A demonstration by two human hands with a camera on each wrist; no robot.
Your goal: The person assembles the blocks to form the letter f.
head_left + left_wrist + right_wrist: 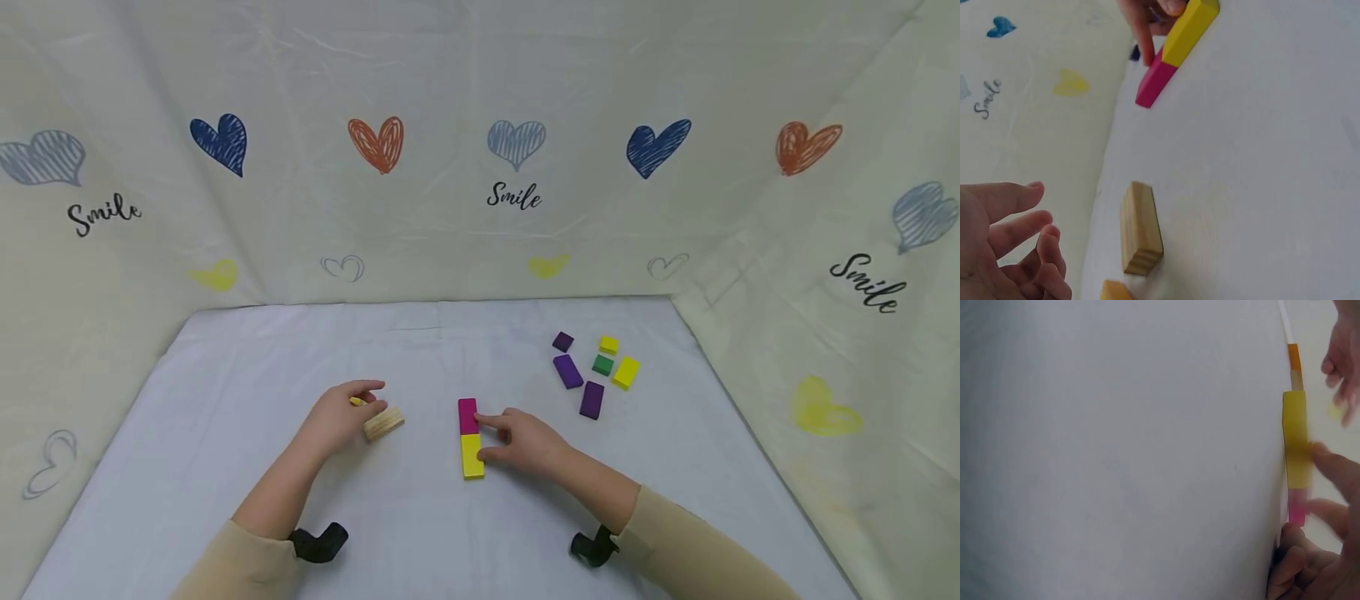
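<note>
A magenta block point(468, 416) and a yellow block point(472, 457) lie end to end in one line on the white table. At their right side is my right hand point(528, 443), its index fingertip touching the magenta block and its thumb at the yellow one. My left hand point(339, 420) hovers over a plain wooden block point(1141, 229), fingers loosely bent with nothing between them. Beside that block lies an orange-yellow block point(1115, 290), mostly hidden by the left hand in the head view.
To the back right lie several loose blocks: purple ones point(592, 400), yellow ones point(626, 372) and a green one point(603, 364). A pale curtain point(442, 233) printed with hearts hangs behind the table point(405, 533). Both wrists carry a black camera mount point(320, 542).
</note>
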